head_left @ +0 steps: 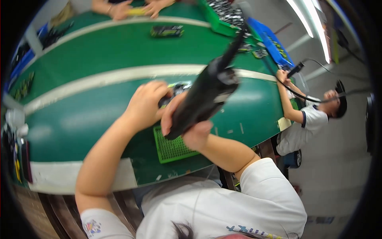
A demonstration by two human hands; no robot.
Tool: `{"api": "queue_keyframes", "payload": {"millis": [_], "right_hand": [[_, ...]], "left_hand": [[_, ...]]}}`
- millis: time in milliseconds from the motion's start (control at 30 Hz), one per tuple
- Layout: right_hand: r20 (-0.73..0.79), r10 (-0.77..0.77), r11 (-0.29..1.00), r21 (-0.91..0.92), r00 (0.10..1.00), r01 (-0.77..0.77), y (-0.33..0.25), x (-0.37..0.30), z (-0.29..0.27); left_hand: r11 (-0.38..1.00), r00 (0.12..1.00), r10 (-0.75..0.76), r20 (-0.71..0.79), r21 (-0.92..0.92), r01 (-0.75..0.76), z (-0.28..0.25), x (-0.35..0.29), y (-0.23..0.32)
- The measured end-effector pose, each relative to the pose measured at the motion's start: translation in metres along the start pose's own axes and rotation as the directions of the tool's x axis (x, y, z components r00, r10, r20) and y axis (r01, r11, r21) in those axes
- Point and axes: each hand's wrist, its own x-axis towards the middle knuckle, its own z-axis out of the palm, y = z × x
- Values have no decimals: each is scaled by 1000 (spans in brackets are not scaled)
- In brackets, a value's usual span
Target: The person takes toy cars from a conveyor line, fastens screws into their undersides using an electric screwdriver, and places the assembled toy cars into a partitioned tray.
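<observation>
My right hand (187, 127) grips a black electric screwdriver (209, 93), held tilted with its cable end rising toward the top right. My left hand (145, 103) presses on a small dark part (175, 92) lying on the green bench (99, 51), right beside the tool's tip. A green gridded mat (171, 149) lies under and just in front of both hands. The tool's tip itself is hidden behind my fingers.
Across the bench another person's hands (131, 8) hold a yellow piece, with a dark part (167, 31) nearby. A green bin (221, 18) and a blue bin (272, 44) of parts stand far right. A seated person (310, 115) works at the right end.
</observation>
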Motion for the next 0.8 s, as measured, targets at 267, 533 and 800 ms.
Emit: {"api": "queue_keyframes", "payload": {"millis": [267, 533, 800], "right_hand": [[50, -99, 989, 114, 994, 93, 9, -12, -6], [137, -105, 992, 90, 985, 93, 18, -13, -6], [150, -114, 990, 95, 982, 101, 23, -8, -8]], "left_hand": [[989, 983, -122, 136, -66, 131, -2, 2, 7], [994, 970, -106, 217, 18, 104, 2, -5, -8], [995, 984, -95, 149, 5, 95, 4, -2, -12]]}}
